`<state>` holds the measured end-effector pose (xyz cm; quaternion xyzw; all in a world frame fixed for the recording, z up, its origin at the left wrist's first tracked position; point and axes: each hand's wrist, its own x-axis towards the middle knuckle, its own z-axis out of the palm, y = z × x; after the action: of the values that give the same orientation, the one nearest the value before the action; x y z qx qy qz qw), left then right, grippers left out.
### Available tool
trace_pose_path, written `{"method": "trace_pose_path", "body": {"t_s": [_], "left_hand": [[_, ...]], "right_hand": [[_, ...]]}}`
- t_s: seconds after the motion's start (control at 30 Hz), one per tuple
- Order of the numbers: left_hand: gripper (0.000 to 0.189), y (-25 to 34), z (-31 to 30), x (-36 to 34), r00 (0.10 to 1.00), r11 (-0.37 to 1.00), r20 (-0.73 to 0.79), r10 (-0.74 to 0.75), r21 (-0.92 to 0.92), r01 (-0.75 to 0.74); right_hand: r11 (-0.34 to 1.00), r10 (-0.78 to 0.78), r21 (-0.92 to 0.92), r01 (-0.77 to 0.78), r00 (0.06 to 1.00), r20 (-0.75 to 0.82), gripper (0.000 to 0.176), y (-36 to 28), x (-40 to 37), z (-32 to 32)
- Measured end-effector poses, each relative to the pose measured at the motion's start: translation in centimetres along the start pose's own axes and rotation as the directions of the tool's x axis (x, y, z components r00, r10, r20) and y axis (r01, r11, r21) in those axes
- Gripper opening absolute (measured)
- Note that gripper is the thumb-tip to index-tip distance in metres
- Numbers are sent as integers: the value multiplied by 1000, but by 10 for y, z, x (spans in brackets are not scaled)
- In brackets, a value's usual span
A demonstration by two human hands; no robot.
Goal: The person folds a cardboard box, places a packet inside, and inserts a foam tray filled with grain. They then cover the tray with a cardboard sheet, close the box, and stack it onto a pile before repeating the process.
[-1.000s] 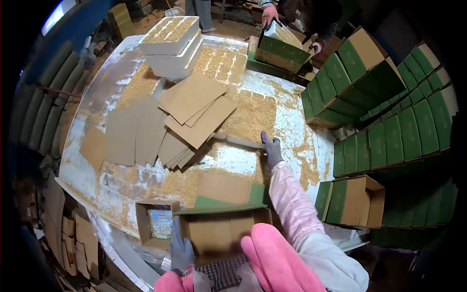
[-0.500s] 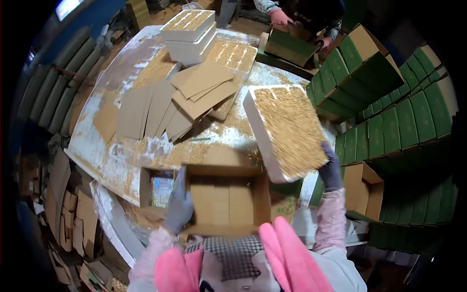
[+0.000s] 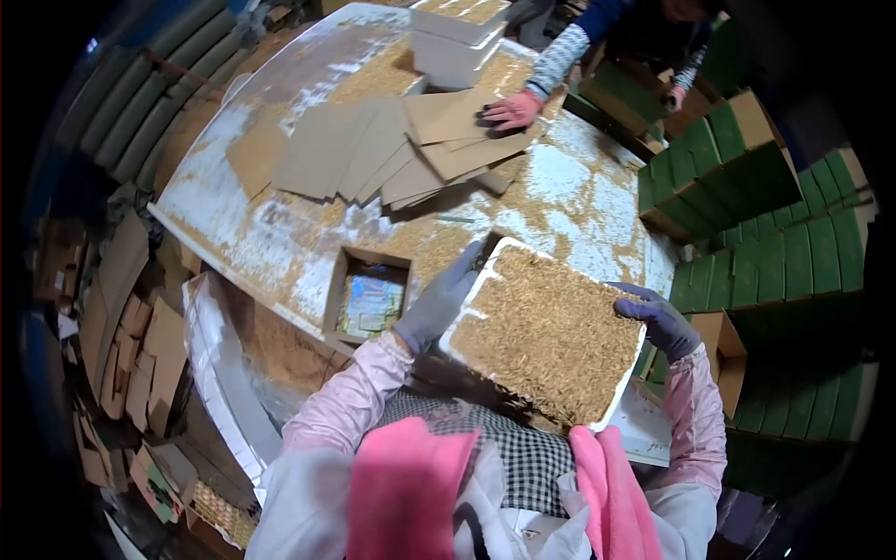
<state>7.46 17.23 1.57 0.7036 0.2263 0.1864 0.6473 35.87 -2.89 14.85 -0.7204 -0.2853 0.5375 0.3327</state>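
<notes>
A white foam box (image 3: 551, 331) filled with loose golden husks tilts over an open cardboard box (image 3: 493, 245), which it mostly hides. My right hand (image 3: 661, 322), in a grey-purple glove, grips the foam box at its far right edge, thumb over the husks. My left hand (image 3: 441, 297), gloved alike, is closed along the left wall of the cardboard box, close beside the foam box's left side. Left of it sits a small cardboard box (image 3: 336, 297) with colourful printed packets (image 3: 371, 303) inside.
Flat cardboard sheets (image 3: 350, 149) lie fanned on the husk-strewn white table (image 3: 569, 182). Across it, another person's pink-gloved hand (image 3: 511, 112) rests at the sheets. Foam boxes (image 3: 453, 56) are stacked behind. Green cartons (image 3: 784, 257) pile up at right; cardboard scraps (image 3: 121, 327) lie at left.
The foam box has moved from the right to over the cardboard box in front of me, turning as it came. The other person's hand has reached onto the cardboard sheets. My view has shifted.
</notes>
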Motion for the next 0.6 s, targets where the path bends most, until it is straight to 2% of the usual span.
{"method": "trace_pose_path", "body": {"t_s": [0.1, 0.13, 0.17, 0.27, 0.3, 0.4, 0.43, 0.47, 0.5, 0.53, 0.57, 0.6], "left_hand": [[58, -1, -15, 5, 997, 998, 59, -54, -18, 55], [58, -5, -18, 7, 995, 999, 89, -54, 1, 54], [59, 0, -22, 7, 993, 1000, 118, 2, 10, -3], [59, -23, 2, 9, 996, 992, -26, 88, 96, -86], [59, -29, 5, 8, 999, 994, -20, 27, 109, -24], [59, -29, -2, 7, 998, 994, -38, 50, 97, -46], [54, -1, -22, -5, 996, 995, -9, -84, 58, 84], [43, -13, -42, -11, 996, 996, -29, -79, 39, 80], [33, -15, -67, -23, 984, 985, -70, -166, 45, 169], [27, -6, -91, -35, 972, 891, -102, -214, 387, 237], [27, -35, -102, -44, 961, 693, -178, -211, 666, 275], [31, -33, -104, -44, 873, 449, -285, -395, 769, 455]], "right_hand": [[996, -4, 88, -2, 998, 70, 60, -10, 14, 9], [998, 3, 61, -9, 996, 93, 59, -14, 18, 10], [999, 10, 37, -14, 993, 114, 58, -15, 22, 10], [994, 72, -97, -57, 985, 158, 61, -25, 35, 21], [991, 76, -118, -55, 980, 185, 62, -28, 39, 25], [980, 99, -190, -60, 974, 203, 64, -33, 43, 38], [969, 96, -245, -44, 975, 202, 63, -37, 44, 47], [953, 90, -301, -25, 975, 202, 62, -39, 45, 49], [971, 110, -231, -55, 966, 234, 58, -24, 54, 45], [974, 99, -222, -44, 965, 241, 57, -16, 58, 41], [977, 90, -209, -38, 965, 248, 57, -9, 61, 38], [981, 83, -193, -32, 963, 258, 56, -3, 63, 35]]}}
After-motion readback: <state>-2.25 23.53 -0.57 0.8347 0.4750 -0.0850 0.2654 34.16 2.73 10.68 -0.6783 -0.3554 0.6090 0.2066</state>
